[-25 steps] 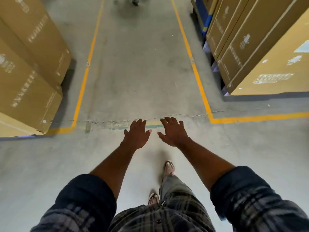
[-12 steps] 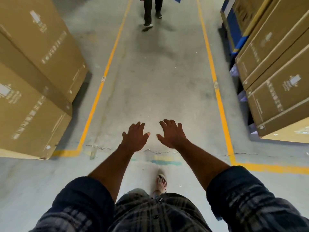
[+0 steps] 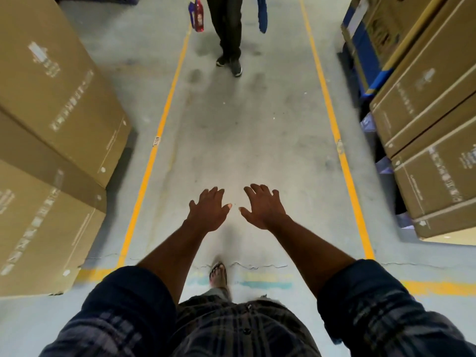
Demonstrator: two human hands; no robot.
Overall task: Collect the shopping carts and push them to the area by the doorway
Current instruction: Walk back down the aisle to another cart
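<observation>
grey concrete floor [image 3: 231, 150], scuffed and stained. two yellow lines [image 3: 154, 155] run up the aisle, one on each side. big left cardboard boxes [image 3: 51, 99] stacked outside the line, right cardboard boxes [image 3: 425, 124] stacked beside a blue structure [image 3: 365, 55]. a thin crack [image 3: 257, 266] crosses the floor near a faded teal mark [image 3: 265, 284].

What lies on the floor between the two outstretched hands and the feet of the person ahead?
Nothing: the head view shows only bare, stained concrete floor there.

Grey floor [image 3: 231, 140], yellow lines [image 3: 152, 161], brown boxes [image 3: 51, 99], dark plaid sleeves [image 3: 123, 310].
</observation>
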